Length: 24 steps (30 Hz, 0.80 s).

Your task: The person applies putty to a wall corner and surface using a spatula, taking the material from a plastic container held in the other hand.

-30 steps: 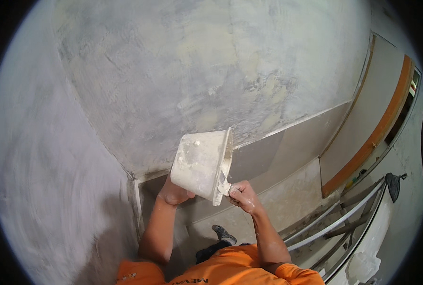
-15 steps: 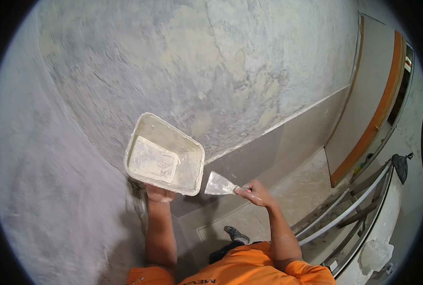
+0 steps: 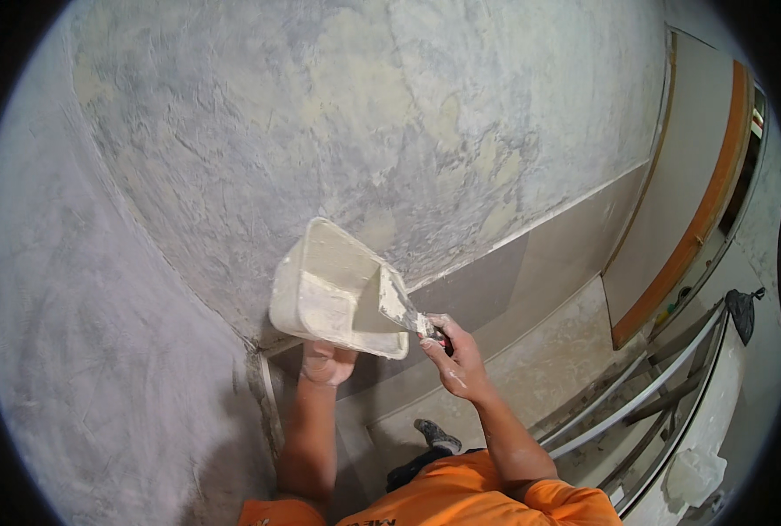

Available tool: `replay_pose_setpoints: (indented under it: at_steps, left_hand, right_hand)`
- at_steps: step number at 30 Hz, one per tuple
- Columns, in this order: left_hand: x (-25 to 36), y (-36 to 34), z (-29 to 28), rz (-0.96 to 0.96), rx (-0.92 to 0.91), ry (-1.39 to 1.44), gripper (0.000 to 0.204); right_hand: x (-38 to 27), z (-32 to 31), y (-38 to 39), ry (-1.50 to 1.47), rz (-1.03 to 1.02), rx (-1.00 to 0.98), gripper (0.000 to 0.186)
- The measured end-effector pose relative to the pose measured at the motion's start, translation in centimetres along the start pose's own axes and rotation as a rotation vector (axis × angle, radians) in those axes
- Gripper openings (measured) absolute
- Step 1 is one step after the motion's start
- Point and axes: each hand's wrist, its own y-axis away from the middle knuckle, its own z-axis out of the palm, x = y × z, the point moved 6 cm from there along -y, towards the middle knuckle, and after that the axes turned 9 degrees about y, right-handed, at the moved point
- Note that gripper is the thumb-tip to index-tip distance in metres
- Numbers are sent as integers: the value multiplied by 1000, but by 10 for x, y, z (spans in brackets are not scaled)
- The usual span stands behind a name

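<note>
My left hand (image 3: pixel 329 363) grips a cream plastic tub (image 3: pixel 287 294) from underneath, its fingers partly hidden by the tub. Tilted toward the right, the tub has pale filler smeared over its inner walls and bottom. In my right hand (image 3: pixel 457 358) is a putty knife (image 3: pixel 399 302), the fingers closed round its dark and red handle. The blade, coated with filler, lies at the tub's right rim. Behind the tub rises a wall (image 3: pixel 320 114) with patchy grey and cream filler.
Grey tiles (image 3: pixel 469 294) run along the wall's lower part. To the right stand a pale door panel (image 3: pixel 675 149) with an orange-brown edge and a ladder-like frame with pale rails (image 3: pixel 636 408). A black bag (image 3: pixel 741 316) and a crumpled translucent bag (image 3: pixel 695 476) are beyond it. My shoe (image 3: pixel 437 434) shows below.
The tub has moved right and tipped to the right. My right hand has turned the putty knife, bringing its blade from beside the tub to the rim, with more filler showing on it.
</note>
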Motion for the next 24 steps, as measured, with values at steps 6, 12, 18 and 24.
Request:
replay_pose_setpoints:
  at_steps: [6,12,18,24]
  left_hand:
    - [-15,3,3,-40,0,119,108]
    - [23,-5,-5,63,-14,255,101]
    - [54,-2,-34,113,-186,-81,85]
    - [74,-2,-36,139,-112,-37,71]
  right_hand:
    - [28,1,3,228,-176,88,42]
    - [67,2,8,763,-233,-108,42]
    - [66,-29,3,388,11,88,34]
    - [-2,-24,21,-97,394,-122,26]
